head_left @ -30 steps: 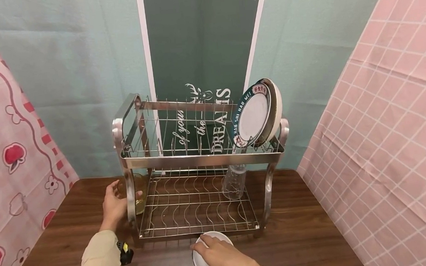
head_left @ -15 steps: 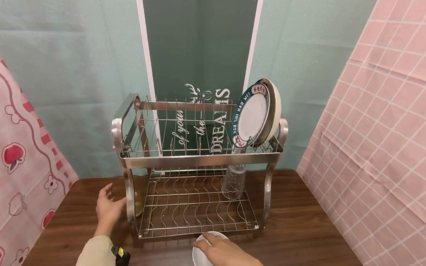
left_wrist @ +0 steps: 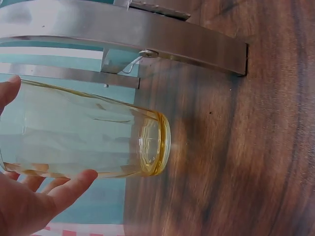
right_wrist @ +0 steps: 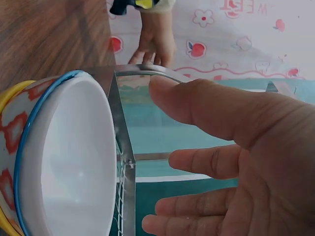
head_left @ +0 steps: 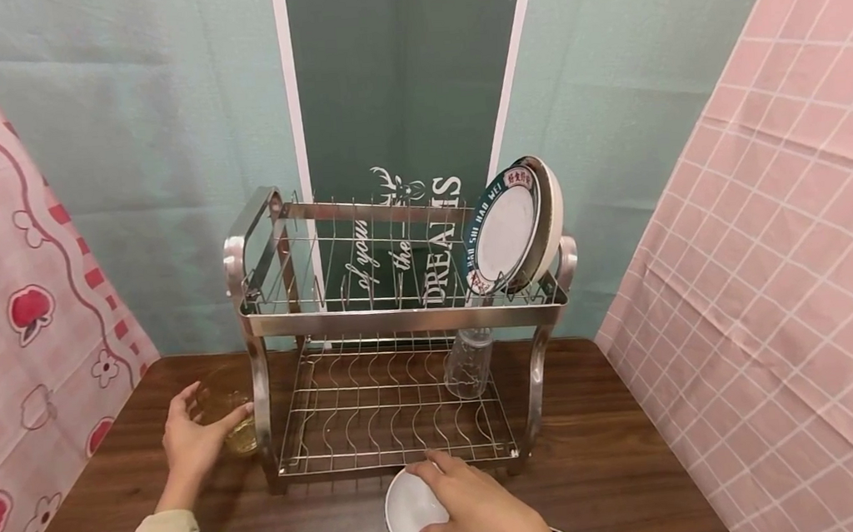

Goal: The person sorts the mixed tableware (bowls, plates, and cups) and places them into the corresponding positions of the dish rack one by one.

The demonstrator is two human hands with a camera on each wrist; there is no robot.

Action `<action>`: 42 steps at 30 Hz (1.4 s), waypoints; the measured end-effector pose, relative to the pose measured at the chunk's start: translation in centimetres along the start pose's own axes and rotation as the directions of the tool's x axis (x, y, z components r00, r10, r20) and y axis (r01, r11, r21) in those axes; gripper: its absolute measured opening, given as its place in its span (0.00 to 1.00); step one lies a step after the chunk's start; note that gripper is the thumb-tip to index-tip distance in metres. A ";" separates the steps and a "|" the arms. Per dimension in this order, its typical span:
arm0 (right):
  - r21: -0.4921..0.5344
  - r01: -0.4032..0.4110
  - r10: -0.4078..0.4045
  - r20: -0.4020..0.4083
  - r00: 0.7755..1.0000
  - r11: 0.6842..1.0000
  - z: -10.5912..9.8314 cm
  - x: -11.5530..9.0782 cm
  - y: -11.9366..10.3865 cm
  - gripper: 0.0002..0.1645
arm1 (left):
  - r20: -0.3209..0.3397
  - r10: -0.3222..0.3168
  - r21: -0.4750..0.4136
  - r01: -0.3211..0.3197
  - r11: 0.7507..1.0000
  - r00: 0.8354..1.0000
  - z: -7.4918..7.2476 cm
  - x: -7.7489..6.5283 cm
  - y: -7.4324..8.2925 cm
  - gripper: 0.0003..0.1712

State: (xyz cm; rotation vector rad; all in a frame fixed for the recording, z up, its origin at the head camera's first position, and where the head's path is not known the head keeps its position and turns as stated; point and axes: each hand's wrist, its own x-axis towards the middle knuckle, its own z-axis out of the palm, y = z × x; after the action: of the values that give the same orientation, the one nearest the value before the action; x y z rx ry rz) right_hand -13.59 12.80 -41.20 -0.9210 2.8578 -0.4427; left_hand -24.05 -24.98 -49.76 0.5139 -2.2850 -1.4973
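Note:
My left hand [head_left: 192, 441] grips a yellow-tinted glass [head_left: 241, 436] just left of the dish rack [head_left: 401, 321]. In the left wrist view the thumb and fingers wrap the sides of the tall glass [left_wrist: 81, 132], and its thick base points at the wooden table. Over a small stack of bowls at the rack's front hovers my right hand [head_left: 483, 508], fingers spread. The right wrist view shows a gap between that hand [right_wrist: 221, 162] and the top white bowl [right_wrist: 81, 157]. Blue and yellow rims and a red pattern mark the stack's outside.
On the rack's upper tier, at right, a blue-rimmed plate [head_left: 507, 239] leans against a bowl [head_left: 557, 226]. A clear glass [head_left: 469, 366] stands on the lower tier. Patterned cloths hang left, back and right of the wooden table [head_left: 608, 469].
From behind the rack's left post, my left hand has drawn the glass leftward and nearer. My right hand has lifted off the bowl and shifted slightly right.

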 end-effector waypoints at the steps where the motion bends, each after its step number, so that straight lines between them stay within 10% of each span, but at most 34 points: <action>1: 0.007 -0.005 0.005 0.000 1.000 1.000 0.0 0.0 0.0 0.40 | -0.004 0.001 -0.006 -0.001 1.000 1.000 -0.1 -0.1 -0.1 0.59; 4: 0.018 0.000 0.001 -0.011 1.000 1.000 0.0 0.0 0.3 0.40 | -0.028 0.024 -0.003 -0.024 1.000 0.999 -0.2 -0.3 -1.1 0.58; 16: 0.045 -0.013 0.014 -0.025 1.000 0.999 -0.1 0.3 1.8 0.40 | 0.023 -0.103 -0.056 0.104 0.993 0.994 -2.8 -5.3 3.8 0.58; 42: 0.120 -0.018 0.032 -0.114 0.993 0.993 -0.2 0.7 4.8 0.40 | 0.117 -0.005 0.069 -0.004 0.998 0.993 -5.2 -10.4 4.4 0.57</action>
State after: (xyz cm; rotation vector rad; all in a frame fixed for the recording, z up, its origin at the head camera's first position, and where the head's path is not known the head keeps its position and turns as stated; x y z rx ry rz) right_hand -16.88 16.14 -42.48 -0.8651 2.9043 -0.6772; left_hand -12.96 -22.47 -44.80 0.4567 -2.4342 -1.4891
